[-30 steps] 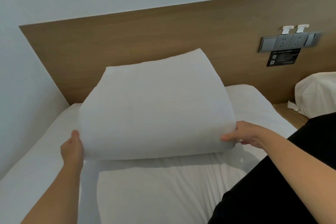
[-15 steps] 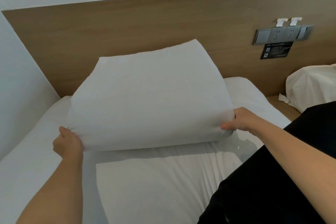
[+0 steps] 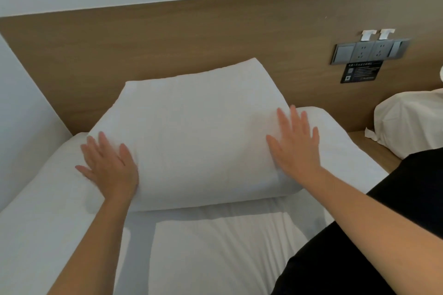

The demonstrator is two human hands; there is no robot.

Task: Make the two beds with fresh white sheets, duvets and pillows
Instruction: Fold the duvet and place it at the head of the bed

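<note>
Plump white fabric pillow (image 3: 191,136) sits at the white-sheeted bed's (image 3: 48,211) head edge; left hand (image 3: 110,170) and right hand (image 3: 296,148) press it, fingers flat, released.

The bed (image 3: 215,258) in front of me has white covers. A big white pillow (image 3: 191,139) lies at its top end, near the wooden headboard (image 3: 167,38). It sits on a lower pillow (image 3: 335,132) that pokes out on both sides.
</note>
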